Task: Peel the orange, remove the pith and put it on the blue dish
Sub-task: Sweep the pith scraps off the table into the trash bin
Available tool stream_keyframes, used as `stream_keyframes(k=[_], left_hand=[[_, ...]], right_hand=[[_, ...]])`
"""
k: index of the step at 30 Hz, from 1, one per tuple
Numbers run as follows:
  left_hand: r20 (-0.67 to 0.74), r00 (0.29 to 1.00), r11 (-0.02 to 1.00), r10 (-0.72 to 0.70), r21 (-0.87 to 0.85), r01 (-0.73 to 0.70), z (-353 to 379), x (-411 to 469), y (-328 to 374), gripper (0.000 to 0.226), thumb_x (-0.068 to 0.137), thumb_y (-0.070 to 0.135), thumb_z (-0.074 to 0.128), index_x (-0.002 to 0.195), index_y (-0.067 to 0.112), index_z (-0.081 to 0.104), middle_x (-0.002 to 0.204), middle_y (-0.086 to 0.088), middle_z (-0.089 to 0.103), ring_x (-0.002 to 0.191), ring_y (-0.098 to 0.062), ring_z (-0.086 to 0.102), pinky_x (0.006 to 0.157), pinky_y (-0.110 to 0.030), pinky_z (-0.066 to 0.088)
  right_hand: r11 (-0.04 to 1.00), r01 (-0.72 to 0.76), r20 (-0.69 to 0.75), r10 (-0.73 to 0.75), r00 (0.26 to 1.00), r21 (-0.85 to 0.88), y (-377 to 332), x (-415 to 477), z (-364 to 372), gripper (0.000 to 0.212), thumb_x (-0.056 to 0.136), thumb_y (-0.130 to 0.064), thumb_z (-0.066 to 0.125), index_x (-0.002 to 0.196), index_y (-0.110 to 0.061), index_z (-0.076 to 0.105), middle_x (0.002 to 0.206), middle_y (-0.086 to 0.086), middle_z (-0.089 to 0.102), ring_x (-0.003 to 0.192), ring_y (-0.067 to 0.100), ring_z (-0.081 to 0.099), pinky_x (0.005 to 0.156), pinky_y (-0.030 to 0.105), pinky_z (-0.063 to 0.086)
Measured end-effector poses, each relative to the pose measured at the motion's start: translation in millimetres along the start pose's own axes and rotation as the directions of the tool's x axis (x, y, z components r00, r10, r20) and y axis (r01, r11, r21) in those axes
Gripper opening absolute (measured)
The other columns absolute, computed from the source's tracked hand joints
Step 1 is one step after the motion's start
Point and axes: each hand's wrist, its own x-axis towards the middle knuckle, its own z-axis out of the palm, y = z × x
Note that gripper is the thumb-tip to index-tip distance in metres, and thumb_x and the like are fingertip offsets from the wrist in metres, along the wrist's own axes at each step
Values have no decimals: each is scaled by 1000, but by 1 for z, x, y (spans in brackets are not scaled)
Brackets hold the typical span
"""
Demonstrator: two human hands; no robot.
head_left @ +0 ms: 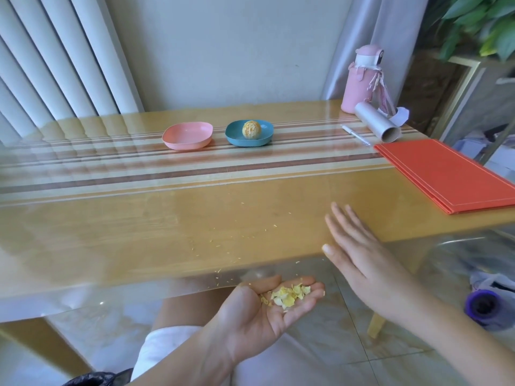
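Observation:
The peeled orange (251, 129) sits in the blue dish (249, 133) at the far middle of the table. An empty pink dish (187, 135) stands to its left. My left hand (267, 305) is cupped palm up just below the table's near edge and carries a small heap of yellow pith and peel bits (289, 295). My right hand (362, 252) is flat with straight fingers over the table's near edge, to the right of the left hand. Tiny pith crumbs (237, 235) are scattered on the wood between the hands and the dishes.
A red folder (451, 174) lies at the right of the table. Behind it are a grey cardboard tube (376, 123), a white pen (355, 135) and a pink bottle (361, 79). A radiator stands at the back left, a plant at the top right.

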Motion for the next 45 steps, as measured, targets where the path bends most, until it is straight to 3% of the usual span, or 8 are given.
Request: stream_keyframes(k=[7,10,14,22,27,32,40,45], left_hand=[[-5,1000,999,0,40,1,7,8,-3,44,83,5,46,113,-27,54,120,-40,56,90,-54,66,79,-62,47],[-20,1000,1000,17,11,-17,5,10,-6,43,82,2,49,117,-23,55,121,-37,57,94,-50,66,78,-61,48],[-50,998,999,24,32,-23,3,10,-5,46,85,5,49,125,-19,52,131,-33,53,117,-42,57,85,-59,48],[-10,1000,1000,13,-5,-13,4,6,-4,40,87,6,48,113,-23,57,120,-38,57,100,-50,64,81,-61,48],[-26,999,1000,23,-16,-23,5,6,-4,38,84,4,50,108,-24,58,115,-40,58,89,-51,67,77,-59,50],[-7,1000,1000,4,-28,-5,6,4,-3,44,85,5,45,116,-25,54,124,-42,53,94,-55,64,82,-62,46],[-10,1000,999,5,-54,-5,3,-1,-1,47,84,3,49,122,-25,49,126,-41,52,96,-55,63,81,-62,47],[-29,999,999,25,-33,-26,2,-3,-1,43,84,4,46,113,-26,55,124,-40,54,106,-48,59,82,-61,46]], right_hand=[[987,-29,100,45,994,-155,-3,-38,18,68,75,-70,-22,138,-46,-31,138,-24,-51,126,-2,-48,98,15,-33],[990,137,185,-130,974,-28,-10,-37,27,53,86,-72,-11,138,-65,-7,150,-27,-33,137,0,-34,111,26,-23],[980,187,148,-195,970,70,-8,-25,27,59,91,-69,-2,146,-50,-5,153,-27,-23,141,-4,-24,116,22,-17],[947,196,302,-271,914,255,-3,-14,4,48,95,-56,16,142,-57,18,151,-38,-13,139,-13,-17,114,13,-11],[949,298,404,-314,859,105,2,1,-1,50,93,-60,11,143,-56,17,151,-35,-16,138,-11,-23,117,22,-15],[939,146,318,-248,915,312,8,26,-15,48,90,-63,22,134,-53,38,149,-42,4,139,-17,-4,122,33,3],[873,306,324,-435,840,380,17,27,-4,49,94,-62,29,124,-40,62,154,-28,21,145,-6,4,121,27,4],[799,114,312,-356,881,590,18,30,-16,54,93,-61,35,118,-28,69,148,-28,36,142,-6,21,116,32,14]])
